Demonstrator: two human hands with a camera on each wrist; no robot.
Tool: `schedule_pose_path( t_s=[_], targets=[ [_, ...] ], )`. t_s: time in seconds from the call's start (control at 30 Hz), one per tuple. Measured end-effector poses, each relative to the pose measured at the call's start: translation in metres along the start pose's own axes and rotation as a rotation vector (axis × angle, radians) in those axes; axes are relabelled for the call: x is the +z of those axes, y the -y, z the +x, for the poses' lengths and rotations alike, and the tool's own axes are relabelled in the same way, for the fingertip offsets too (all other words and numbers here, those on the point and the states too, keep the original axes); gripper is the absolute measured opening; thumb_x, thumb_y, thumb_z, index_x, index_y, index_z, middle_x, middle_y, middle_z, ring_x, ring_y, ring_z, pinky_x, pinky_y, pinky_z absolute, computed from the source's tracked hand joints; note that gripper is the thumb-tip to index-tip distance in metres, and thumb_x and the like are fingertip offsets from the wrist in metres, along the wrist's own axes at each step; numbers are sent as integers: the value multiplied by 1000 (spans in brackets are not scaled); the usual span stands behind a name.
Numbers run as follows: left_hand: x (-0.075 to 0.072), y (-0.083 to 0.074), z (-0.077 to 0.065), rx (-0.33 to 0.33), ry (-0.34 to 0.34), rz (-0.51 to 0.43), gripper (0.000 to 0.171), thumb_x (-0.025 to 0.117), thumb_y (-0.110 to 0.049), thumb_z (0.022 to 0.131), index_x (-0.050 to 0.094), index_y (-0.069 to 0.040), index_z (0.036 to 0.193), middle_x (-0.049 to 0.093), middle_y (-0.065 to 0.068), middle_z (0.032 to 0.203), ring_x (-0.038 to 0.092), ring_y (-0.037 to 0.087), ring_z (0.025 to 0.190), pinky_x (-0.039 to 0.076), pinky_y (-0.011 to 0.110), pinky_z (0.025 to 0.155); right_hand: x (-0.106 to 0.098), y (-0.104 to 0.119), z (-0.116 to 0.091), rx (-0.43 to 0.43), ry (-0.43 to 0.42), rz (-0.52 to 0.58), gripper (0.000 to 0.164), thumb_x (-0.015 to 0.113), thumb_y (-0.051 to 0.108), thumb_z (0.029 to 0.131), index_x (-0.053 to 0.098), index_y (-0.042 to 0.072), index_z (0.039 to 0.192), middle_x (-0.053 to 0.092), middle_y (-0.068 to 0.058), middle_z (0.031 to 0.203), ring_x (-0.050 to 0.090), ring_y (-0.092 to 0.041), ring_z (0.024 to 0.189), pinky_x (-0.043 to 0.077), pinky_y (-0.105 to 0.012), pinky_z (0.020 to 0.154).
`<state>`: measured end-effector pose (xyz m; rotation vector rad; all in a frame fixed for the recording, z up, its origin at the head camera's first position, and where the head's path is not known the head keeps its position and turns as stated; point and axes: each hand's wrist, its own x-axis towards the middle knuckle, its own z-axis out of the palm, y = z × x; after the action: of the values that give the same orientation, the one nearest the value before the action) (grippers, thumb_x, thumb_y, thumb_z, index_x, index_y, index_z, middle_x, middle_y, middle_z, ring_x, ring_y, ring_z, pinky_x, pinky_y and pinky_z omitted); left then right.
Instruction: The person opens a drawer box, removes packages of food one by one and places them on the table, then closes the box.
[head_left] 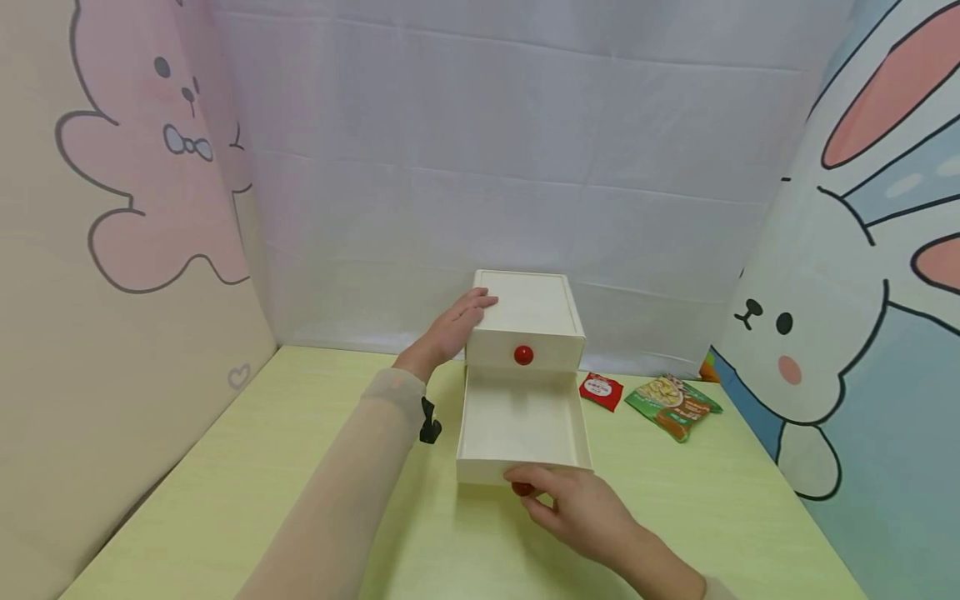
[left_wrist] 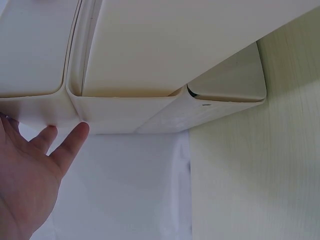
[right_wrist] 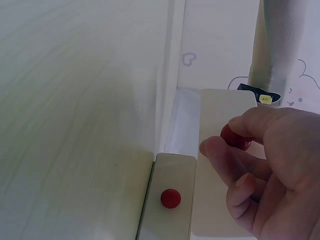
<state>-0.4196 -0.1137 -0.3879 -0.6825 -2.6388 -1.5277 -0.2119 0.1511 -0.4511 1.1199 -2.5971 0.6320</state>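
Observation:
A white drawer cabinet stands at the back of the table, its drawer fronts fitted with round red knobs. Below the top drawer front, a drawer is pulled well out toward me. My right hand pinches that drawer's red knob between thumb and index finger, other fingers curled. Beneath it, in the right wrist view, a lower drawer front sits pushed in. My left hand lies against the cabinet's upper left side, fingers extended; the left wrist view shows its fingertips at the side wall.
Right of the cabinet, a small red packet and a larger green and brown food packet lie on the pale yellow-green table. White cloth hangs behind; cartoon-printed panels flank both sides.

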Motion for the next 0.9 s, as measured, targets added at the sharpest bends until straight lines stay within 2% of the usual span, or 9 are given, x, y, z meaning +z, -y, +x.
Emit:
schedule_pose_path(
  t_s=[0.37,0.7,0.9],
  targets=[
    [1,2,1,-5,-5,-11,57,27,-40,117,47,-23,168,19,-10,185,10,22,174,14,57,140,4,-4,3,-38,-44,-23,33,80,8,99,77,21,129,82,7,125,79,-7,103,67,-33,89],
    [1,3,2,-6,-9,-12,57,27,-40,117,47,-23,168,18,-9,185,10,23,174,14,58,139,6,-6,8,0,-58,-75,32,80,13,100,77,24,130,82,10,124,79,-11,110,67,-37,91],
    [1,4,3,-3,-12,-10,57,28,-40,117,47,-23,168,19,-8,185,9,23,174,14,57,139,6,-5,11,38,-26,-67,32,77,14,102,76,26,133,81,10,127,79,-14,114,67,-40,93]
  ],
)
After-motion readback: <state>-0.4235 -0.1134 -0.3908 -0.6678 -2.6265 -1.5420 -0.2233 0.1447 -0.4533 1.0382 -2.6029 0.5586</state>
